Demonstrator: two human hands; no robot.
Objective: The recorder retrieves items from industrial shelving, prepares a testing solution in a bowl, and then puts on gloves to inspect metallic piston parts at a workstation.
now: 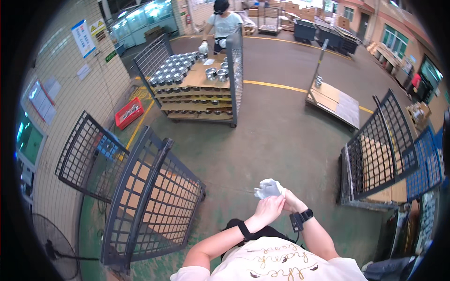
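In front of my body, a white work glove [269, 188] with a greyish palm is at my two hands. My left hand [269, 210] is bare, its fingers pinched at the glove's cuff. My right hand [292, 201] meets the cuff from the other side; its fingers are hidden, and I cannot tell whether they are inside the glove or behind it. A black strap [244, 230] circles my left wrist. On my right wrist sits a black watch-like device [300, 217].
Mesh-sided carts stand at left [154, 201] and right [382, 154]. Ahead, a co-worker [227, 23] reaches over a tiered cart [197, 96] with rows of metal cylinders. A flat trolley [333, 104] is at right, a red crate [129, 114] by the wall, a fan [54, 248] lower left.
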